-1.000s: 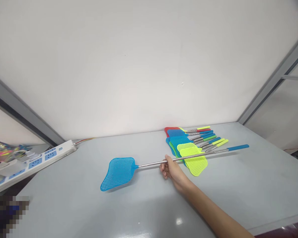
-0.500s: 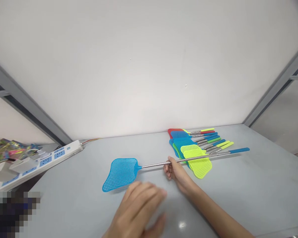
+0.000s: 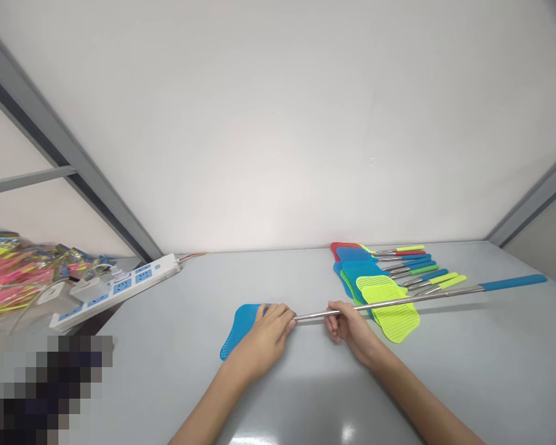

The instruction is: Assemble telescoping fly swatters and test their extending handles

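My left hand (image 3: 264, 343) closes around the neck of the blue mesh fly swatter (image 3: 241, 330); my right hand (image 3: 352, 327) grips its steel shaft (image 3: 389, 306), which ends in a blue grip (image 3: 514, 282).

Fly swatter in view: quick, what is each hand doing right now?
Left hand: closed on the blue fly swatter, at its neck.
Right hand: closed around its steel handle.

Swatter shaft (image 3: 398, 301) is shiny metal, its head (image 3: 241, 327) matt plastic.
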Tool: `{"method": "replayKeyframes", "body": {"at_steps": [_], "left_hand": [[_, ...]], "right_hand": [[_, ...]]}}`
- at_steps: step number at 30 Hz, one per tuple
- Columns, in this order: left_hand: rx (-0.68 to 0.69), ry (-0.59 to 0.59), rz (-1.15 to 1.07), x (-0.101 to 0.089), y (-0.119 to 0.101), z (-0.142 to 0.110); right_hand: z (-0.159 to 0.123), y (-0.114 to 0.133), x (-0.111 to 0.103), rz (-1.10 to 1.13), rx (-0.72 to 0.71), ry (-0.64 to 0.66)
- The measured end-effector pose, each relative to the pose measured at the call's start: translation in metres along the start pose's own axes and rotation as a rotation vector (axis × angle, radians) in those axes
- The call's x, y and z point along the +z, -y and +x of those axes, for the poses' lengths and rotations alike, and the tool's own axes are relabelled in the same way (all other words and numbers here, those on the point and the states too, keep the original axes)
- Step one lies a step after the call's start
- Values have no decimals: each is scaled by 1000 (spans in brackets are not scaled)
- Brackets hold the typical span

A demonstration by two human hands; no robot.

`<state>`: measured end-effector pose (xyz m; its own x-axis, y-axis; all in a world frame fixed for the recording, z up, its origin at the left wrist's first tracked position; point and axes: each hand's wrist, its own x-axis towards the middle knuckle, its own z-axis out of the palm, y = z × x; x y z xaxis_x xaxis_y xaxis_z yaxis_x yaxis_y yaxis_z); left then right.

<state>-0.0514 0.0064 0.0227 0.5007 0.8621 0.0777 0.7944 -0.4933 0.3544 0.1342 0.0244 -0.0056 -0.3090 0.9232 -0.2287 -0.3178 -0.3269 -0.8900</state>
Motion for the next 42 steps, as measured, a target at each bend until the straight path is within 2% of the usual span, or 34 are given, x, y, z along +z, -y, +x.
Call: {"method": "replayKeyframes", "body": {"at_steps": [3,6,11,16,25,34,37,42], "left_hand": [[7,32,-54,-5,4,-4],[32,70,-120,-9,6,-8],[7,82,-121,-8,3,-12],[71,52,-42,-8,3,-11],[119,34,-35,-6,-4,-10],[107,13,-14,-6,-2,-8],[113,24,-9,-5,-1,-8],[100,45,-17,-3,2,-9]], "right_hand": [[-2,4,-2,-31,62,85],[-3,5,-4,-37,55,123],[-1,2,-8,10,56,79],[-1,3,-7,16,68,87],[1,5,-13,-72,-64,-37],[0,8,-9,-59,-43,-59],[0,9,-11,-116,-34,-67],[0,9,-14,-191,53,-50]]}}
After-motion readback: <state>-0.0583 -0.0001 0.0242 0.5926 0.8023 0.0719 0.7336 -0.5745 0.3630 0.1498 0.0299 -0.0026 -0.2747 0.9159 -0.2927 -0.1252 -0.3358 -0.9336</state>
